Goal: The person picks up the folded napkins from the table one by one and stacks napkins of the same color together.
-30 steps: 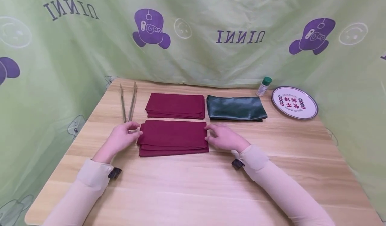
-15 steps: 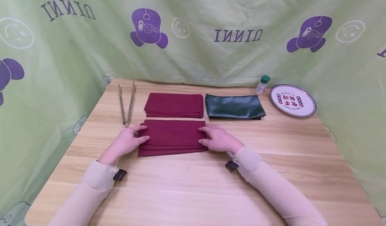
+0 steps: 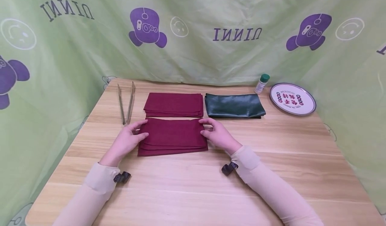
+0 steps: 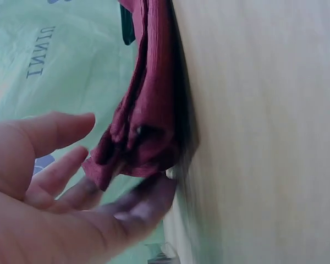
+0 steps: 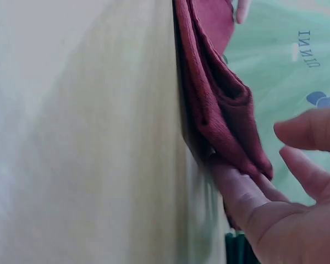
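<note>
In the head view a folded burgundy cloth (image 3: pixel 173 132) lies in layers on the table, its far corners raised a little. My left hand (image 3: pixel 126 142) is at its left end. The left wrist view has the left fingers (image 4: pixel 148 203) against the underside of the cloth's end (image 4: pixel 148 132), with the thumb apart from it. At the opposite end is my right hand (image 3: pixel 221 135). In the right wrist view its fingers (image 5: pixel 239 190) reach beneath the lifted edge of the cloth (image 5: pixel 225 126), and the thumb stands away from the fabric.
Behind lie a second folded burgundy cloth (image 3: pixel 175 104) and a folded dark green cloth (image 3: pixel 233 106). Metal tongs (image 3: pixel 129 107) rest close to my left hand. A green-capped shaker (image 3: pixel 261 84) and a white plate (image 3: pixel 292 99) stand at the back right of the wooden table (image 3: pixel 181 189).
Both hands have moved inward over the ends of the front cloth, and their fingers have shifted toward its far corners. Those corners have risen slightly.
</note>
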Demonstrator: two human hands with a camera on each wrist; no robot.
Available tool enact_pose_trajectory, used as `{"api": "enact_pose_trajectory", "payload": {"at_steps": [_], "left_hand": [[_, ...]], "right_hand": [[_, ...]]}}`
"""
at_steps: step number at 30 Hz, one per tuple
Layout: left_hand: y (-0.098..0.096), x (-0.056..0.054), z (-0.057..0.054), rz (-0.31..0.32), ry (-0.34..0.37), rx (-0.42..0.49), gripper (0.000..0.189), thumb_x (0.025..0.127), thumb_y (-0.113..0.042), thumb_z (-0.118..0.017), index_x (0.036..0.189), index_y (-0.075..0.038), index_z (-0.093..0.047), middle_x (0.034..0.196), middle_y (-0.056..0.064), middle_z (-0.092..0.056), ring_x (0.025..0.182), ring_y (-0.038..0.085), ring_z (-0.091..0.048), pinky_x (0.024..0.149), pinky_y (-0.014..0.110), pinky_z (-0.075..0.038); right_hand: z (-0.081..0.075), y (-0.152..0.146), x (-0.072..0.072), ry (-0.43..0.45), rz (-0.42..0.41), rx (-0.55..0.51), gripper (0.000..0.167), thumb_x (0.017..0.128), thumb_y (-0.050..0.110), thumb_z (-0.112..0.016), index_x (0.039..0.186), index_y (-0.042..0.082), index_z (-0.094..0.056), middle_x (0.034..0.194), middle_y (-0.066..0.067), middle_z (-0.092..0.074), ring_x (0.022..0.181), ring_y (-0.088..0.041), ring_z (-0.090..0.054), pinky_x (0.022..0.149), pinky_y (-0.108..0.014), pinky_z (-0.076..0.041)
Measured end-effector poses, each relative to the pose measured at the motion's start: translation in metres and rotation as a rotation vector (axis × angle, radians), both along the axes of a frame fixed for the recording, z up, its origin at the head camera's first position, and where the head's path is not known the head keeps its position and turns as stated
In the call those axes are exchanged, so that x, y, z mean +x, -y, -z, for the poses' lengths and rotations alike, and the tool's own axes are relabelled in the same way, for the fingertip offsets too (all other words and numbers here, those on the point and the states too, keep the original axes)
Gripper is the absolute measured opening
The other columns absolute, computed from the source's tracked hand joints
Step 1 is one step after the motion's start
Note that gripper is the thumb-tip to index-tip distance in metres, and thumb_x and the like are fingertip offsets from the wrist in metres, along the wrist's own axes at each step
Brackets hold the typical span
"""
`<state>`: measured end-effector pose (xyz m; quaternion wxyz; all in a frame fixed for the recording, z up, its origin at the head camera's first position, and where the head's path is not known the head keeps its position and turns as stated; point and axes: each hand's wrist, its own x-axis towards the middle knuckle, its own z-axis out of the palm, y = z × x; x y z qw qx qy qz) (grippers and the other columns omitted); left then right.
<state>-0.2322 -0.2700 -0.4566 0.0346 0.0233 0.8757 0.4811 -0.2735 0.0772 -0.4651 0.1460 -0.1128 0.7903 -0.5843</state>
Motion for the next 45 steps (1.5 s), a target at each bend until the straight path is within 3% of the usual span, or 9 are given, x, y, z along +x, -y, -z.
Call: {"api": "enact_pose_trajectory", "payload": {"at_steps": [2, 6, 8, 14, 22, 30, 34, 40, 45], "left_hand": [[0.0, -0.001, 0.001, -0.01, 0.0, 0.066, 0.055, 0.093, -0.006, -0.065, 0.144, -0.005, -0.048, 0.144, 0.023, -0.046, 0.124, 0.038, -0.052, 0.092, 0.034, -0.051], [0.002, -0.006, 0.005, -0.029, 0.018, 0.192, 0.058, 0.091, -0.001, -0.066, 0.145, -0.003, -0.045, 0.145, 0.023, -0.042, 0.124, 0.038, -0.051, 0.081, 0.019, -0.051], [0.003, -0.008, 0.007, -0.032, 0.023, 0.223, 0.058, 0.09, 0.0, -0.066, 0.144, -0.002, -0.045, 0.144, 0.023, -0.042, 0.12, 0.034, -0.055, 0.08, 0.018, -0.051], [0.001, -0.008, 0.005, -0.024, -0.005, 0.255, 0.054, 0.088, 0.002, -0.068, 0.139, -0.003, -0.052, 0.132, 0.022, -0.051, 0.089, 0.009, -0.062, 0.071, 0.024, -0.054], [-0.004, -0.012, 0.003, -0.031, -0.038, 0.231, 0.05, 0.085, 0.005, -0.068, 0.134, -0.002, -0.057, 0.106, 0.024, -0.059, 0.076, 0.01, -0.06, 0.064, 0.024, -0.052], [0.002, -0.015, 0.002, -0.065, -0.028, 0.188, 0.046, 0.086, 0.006, -0.066, 0.131, 0.001, -0.058, 0.11, 0.025, -0.059, 0.082, 0.009, -0.06, 0.067, 0.023, -0.053], [0.002, -0.017, -0.002, -0.061, -0.039, 0.144, 0.043, 0.086, 0.004, -0.066, 0.128, 0.001, -0.061, 0.123, 0.022, -0.056, 0.092, 0.017, -0.058, 0.069, 0.02, -0.051], [0.003, -0.025, -0.02, -0.073, -0.101, 0.069, 0.039, 0.088, 0.002, -0.066, 0.126, -0.001, -0.063, 0.141, 0.015, -0.05, 0.121, 0.032, -0.051, 0.09, 0.024, -0.046], [0.003, -0.039, -0.036, -0.082, -0.16, 0.096, 0.038, 0.089, 0.004, -0.064, 0.127, 0.003, -0.062, 0.142, 0.017, -0.048, 0.123, 0.034, -0.049, 0.094, 0.027, -0.043]], "right_hand": [[0.003, 0.0, -0.001, 0.018, 0.027, -0.037, 0.04, 0.09, -0.004, -0.061, 0.13, 0.003, -0.056, 0.135, -0.014, -0.053, 0.105, -0.023, -0.064, 0.082, -0.029, -0.052], [0.003, 0.001, -0.002, 0.03, 0.067, -0.072, 0.038, 0.088, -0.008, -0.061, 0.125, -0.002, -0.058, 0.13, -0.017, -0.055, 0.1, -0.02, -0.062, 0.079, -0.024, -0.049], [0.004, 0.002, -0.003, 0.037, 0.077, -0.072, 0.038, 0.086, -0.01, -0.061, 0.123, -0.004, -0.058, 0.128, -0.018, -0.056, 0.097, -0.021, -0.061, 0.077, -0.024, -0.048], [0.011, 0.001, -0.006, 0.065, 0.087, -0.108, 0.039, 0.084, -0.01, -0.062, 0.123, -0.006, -0.058, 0.127, -0.019, -0.055, 0.09, -0.017, -0.058, 0.073, -0.024, -0.047], [0.01, 0.001, -0.004, 0.074, 0.123, -0.126, 0.032, 0.085, -0.005, -0.065, 0.117, -0.003, -0.06, 0.12, -0.015, -0.056, 0.079, -0.012, -0.058, 0.07, -0.025, -0.047], [0.011, 0.007, -0.008, 0.059, 0.137, -0.134, 0.032, 0.084, -0.006, -0.066, 0.115, -0.001, -0.063, 0.122, -0.012, -0.058, 0.08, -0.012, -0.061, 0.071, -0.024, -0.048], [0.004, 0.006, -0.006, 0.073, 0.146, -0.158, 0.033, 0.083, -0.007, -0.065, 0.115, -0.002, -0.062, 0.118, -0.014, -0.06, 0.079, -0.012, -0.062, 0.07, -0.024, -0.049], [-0.014, 0.005, -0.01, 0.034, 0.152, -0.145, 0.035, 0.085, -0.006, -0.066, 0.12, -0.003, -0.062, 0.114, -0.02, -0.059, 0.077, -0.012, -0.06, 0.067, -0.024, -0.046], [-0.026, 0.011, -0.028, -0.034, 0.157, -0.079, 0.036, 0.085, -0.001, -0.068, 0.121, -0.001, -0.064, 0.103, -0.015, -0.061, 0.072, -0.013, -0.056, 0.065, -0.022, -0.044]]}}
